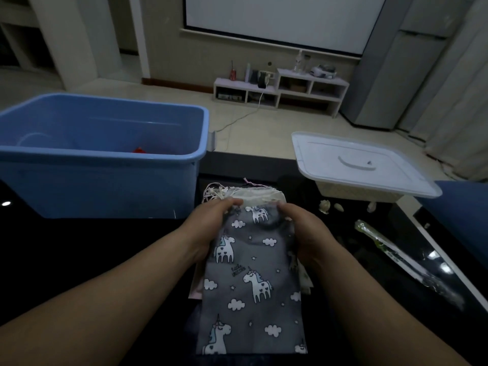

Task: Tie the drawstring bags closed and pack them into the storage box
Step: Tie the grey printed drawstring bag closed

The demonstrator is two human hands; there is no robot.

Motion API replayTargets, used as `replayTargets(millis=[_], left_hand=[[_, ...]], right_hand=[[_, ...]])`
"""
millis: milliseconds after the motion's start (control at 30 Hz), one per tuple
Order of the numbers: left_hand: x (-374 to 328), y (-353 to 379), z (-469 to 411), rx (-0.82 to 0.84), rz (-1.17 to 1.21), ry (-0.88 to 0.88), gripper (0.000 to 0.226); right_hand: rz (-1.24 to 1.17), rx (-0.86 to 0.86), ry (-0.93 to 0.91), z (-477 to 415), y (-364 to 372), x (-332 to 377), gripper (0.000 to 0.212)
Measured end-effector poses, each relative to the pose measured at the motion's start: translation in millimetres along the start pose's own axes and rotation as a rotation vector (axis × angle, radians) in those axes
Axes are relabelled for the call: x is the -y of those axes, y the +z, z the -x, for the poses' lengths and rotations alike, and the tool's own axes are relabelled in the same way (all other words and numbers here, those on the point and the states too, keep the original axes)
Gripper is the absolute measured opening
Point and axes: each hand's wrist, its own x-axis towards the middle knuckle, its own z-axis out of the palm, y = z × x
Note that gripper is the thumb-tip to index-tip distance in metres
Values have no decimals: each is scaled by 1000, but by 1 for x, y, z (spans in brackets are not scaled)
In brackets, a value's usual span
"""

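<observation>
A grey drawstring bag with white unicorns and clouds (pixel 250 281) lies on top of a small pile of other bags on the dark table. My left hand (pixel 211 225) grips its upper left edge, thumb on top near the pale mouth band (pixel 261 198). My right hand (pixel 306 231) grips the upper right edge. White drawstrings (pixel 211 192) lie bunched just beyond the left hand. The blue storage box (pixel 105 154) stands open at the far left, with something red (pixel 139 150) inside.
The box's white lid (pixel 364 165) rests on a pale basket at the right. Small shells (pixel 324 206) lie below it. A clear plastic-wrapped stick (pixel 396 260) lies along the table's right edge. Beyond the table are floor and a low shelf (pixel 280 88).
</observation>
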Motion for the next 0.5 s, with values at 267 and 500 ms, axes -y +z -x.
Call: replayTargets(millis=[267,500], left_hand=[[-4,-1,5,-77,342,-145,26],[3,-3,9,-71,345,-167,38]], right_hand=[[-448,-143,148,4,-3,4,36],[-546,-59,199,11,-7,5,40]])
